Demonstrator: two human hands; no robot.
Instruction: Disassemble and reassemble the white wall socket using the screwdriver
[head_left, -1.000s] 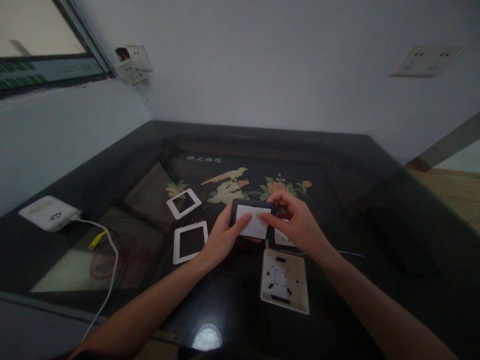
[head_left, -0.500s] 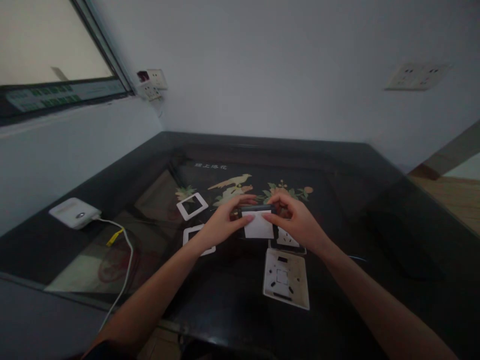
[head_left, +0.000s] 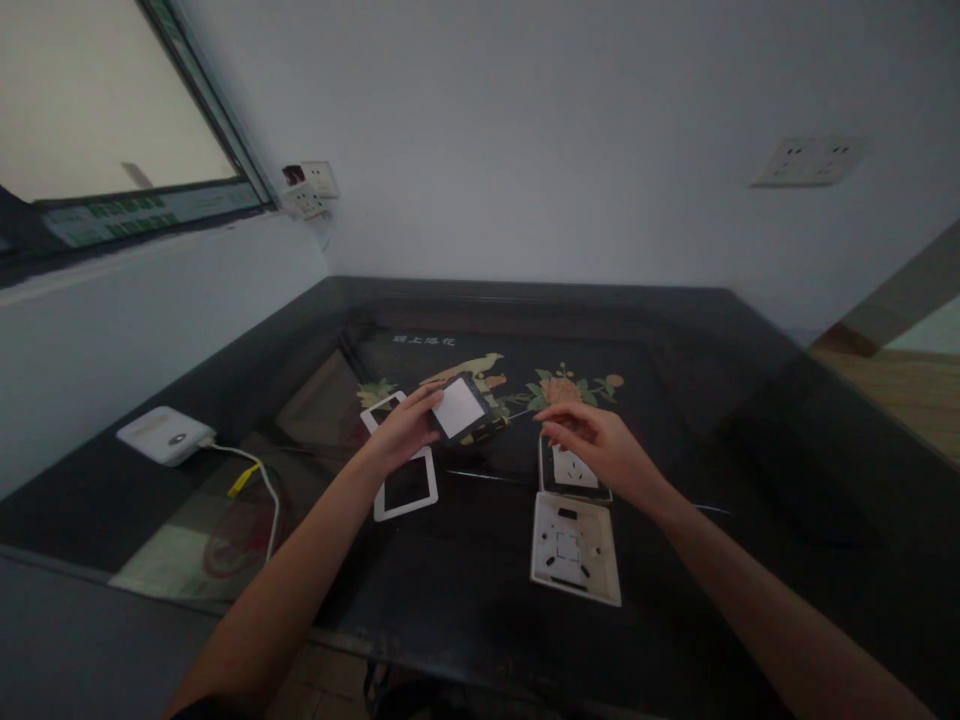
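My left hand (head_left: 409,430) is closed on the edge of a switch panel with a white face and dark frame (head_left: 459,407), held tilted above the table. Just beyond the panel's lower right side is a screwdriver (head_left: 486,432) with a black and yellow handle, its thin shaft pointing toward my right fingertips. My right hand (head_left: 589,435) hovers with loosely bent fingers, thumb and forefinger apart; whether it touches the shaft tip is unclear. Below it are a socket panel (head_left: 576,470), partly covered by the hand, and an open white back box (head_left: 574,550).
Two white cover frames lie on the left: one frame (head_left: 433,475) nearer, another frame (head_left: 369,420) partly behind my left hand. A white device (head_left: 166,435) with a cable (head_left: 271,490) sits at the table's left. The glossy dark table (head_left: 465,570) meets the wall behind.
My right hand has let go of the switch panel and moved slightly right. My left hand has carried the panel left and turned it. The screwdriver now shows between the hands.
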